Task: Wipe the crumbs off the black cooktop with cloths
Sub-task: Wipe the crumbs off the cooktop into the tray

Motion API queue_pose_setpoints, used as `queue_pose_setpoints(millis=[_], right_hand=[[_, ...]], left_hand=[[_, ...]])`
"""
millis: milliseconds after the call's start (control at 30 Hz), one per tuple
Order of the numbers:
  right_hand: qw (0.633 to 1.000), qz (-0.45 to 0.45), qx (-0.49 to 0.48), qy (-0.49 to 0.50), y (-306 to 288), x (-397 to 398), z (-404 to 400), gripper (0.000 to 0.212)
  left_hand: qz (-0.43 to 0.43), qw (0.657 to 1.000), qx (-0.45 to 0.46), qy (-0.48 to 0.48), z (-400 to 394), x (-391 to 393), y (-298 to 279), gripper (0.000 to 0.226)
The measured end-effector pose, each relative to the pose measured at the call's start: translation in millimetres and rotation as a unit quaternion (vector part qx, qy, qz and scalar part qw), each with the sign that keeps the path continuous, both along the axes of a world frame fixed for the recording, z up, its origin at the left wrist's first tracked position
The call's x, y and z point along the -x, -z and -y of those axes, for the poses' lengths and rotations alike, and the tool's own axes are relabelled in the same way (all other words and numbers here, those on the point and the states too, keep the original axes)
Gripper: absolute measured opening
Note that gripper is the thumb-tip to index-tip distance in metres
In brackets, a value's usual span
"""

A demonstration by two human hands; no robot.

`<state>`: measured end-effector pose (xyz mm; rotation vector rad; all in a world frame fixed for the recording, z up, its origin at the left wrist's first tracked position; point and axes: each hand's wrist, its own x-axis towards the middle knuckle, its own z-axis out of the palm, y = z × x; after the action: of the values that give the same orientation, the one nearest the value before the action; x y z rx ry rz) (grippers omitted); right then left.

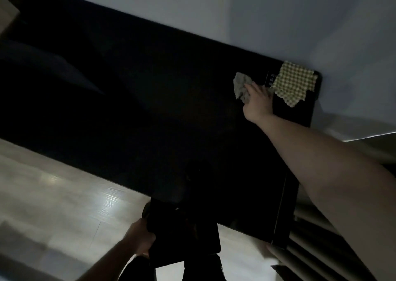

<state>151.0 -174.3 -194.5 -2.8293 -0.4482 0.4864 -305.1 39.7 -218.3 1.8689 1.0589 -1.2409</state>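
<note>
A long black cooktop (150,100) runs slantwise across the dim view against a pale wall. My right hand (258,101) reaches to its far right end and grips a crumpled grey cloth (242,87) pressed on the surface. Just right of it a green-and-white checked cloth (293,84) lies flat over the far corner. My left hand (140,236) is low at the near edge, closed on a dark flat object (184,233) whose nature I cannot make out. No crumbs show in this light.
A pale wall (235,12) backs the cooktop. Light wood-look floor (64,195) lies below the near edge. A ribbed light panel (310,237) stands at the lower right, and a pale box-like corner (7,16) sits at the upper left.
</note>
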Motion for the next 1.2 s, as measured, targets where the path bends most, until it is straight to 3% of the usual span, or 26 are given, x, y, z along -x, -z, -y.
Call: queue_pose_setpoints(millis=[167,267,433,567,633,700,833,1000,1133,1200], right_hand=[[0.994,0.068,-0.038,-0.072,4,86,16,0.059],[0.986,0.065,-0.101,-0.117,4,166,31,0.06],[0.954,-0.023,-0.254,-0.157,6,315,44,0.049],[0.927,-0.121,-0.314,-0.168,-12,393,49,0.041],[0.918,-0.166,-0.335,-0.135,-25,399,51,0.047],[0.917,-0.169,-0.347,-0.096,-30,383,54,0.057],[0.942,-0.055,-0.332,0.02,-32,297,75,0.062],[0.975,0.032,-0.192,0.108,-19,196,134,0.066],[0.981,0.062,-0.135,0.128,-1,227,151,0.061],[0.973,0.078,-0.149,0.155,0,269,142,0.061]], left_hand=[[0.005,1.0,0.001,-0.022,3,2,1,0.027],[0.009,1.0,0.009,-0.025,5,-1,-3,0.028],[0.016,1.0,-0.006,-0.025,14,-6,-17,0.026],[0.012,0.999,-0.013,-0.043,23,-8,-30,0.025],[0.012,0.999,-0.013,-0.03,23,-7,-34,0.021],[0.02,0.999,-0.004,-0.026,20,-3,-29,0.035],[0.027,0.999,0.005,-0.036,20,2,-27,0.042],[0.036,0.998,-0.006,-0.046,26,4,-41,0.022],[0.037,0.999,-0.016,-0.029,23,12,-45,0.016],[0.033,0.999,-0.006,-0.029,19,19,-41,0.025]])
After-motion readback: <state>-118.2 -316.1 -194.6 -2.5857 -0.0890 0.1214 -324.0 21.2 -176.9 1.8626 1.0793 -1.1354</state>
